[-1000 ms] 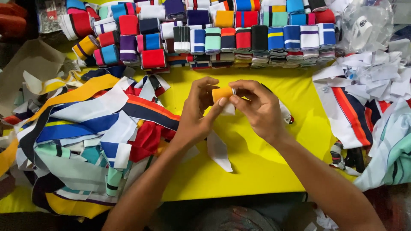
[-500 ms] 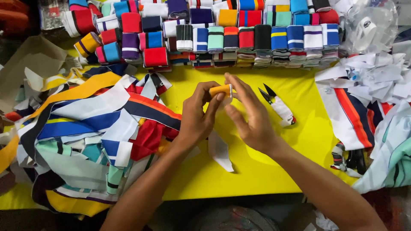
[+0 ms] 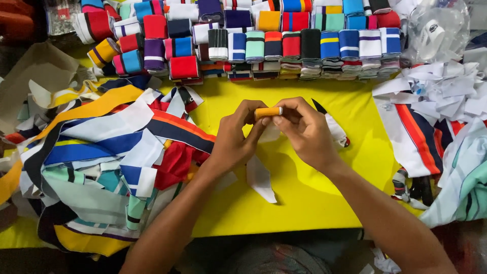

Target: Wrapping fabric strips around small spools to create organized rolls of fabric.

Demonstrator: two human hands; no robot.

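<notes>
1. A bright yellow table (image 3: 314, 203) fills the view, evenly lit.
2. Folded striped cloth rolls (image 3: 284, 45) line its far edge.
3. Loose cloth strips (image 3: 101, 152) heap at its left edge.

The orange roll (image 3: 268, 112) is looking like matt knitted cloth, as are the folded striped bands (image 3: 284, 45) lining the yellow table's (image 3: 304, 198) far edge. The table covering is showing smooth and matt. White scraps (image 3: 446, 91) at its right edge are looking papery.

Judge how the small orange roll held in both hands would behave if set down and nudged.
The orange roll looks cylindrical, so it would probably roll. Fingertips alone hold it, so it seems light. Being wound fabric, it may loosen.
</notes>
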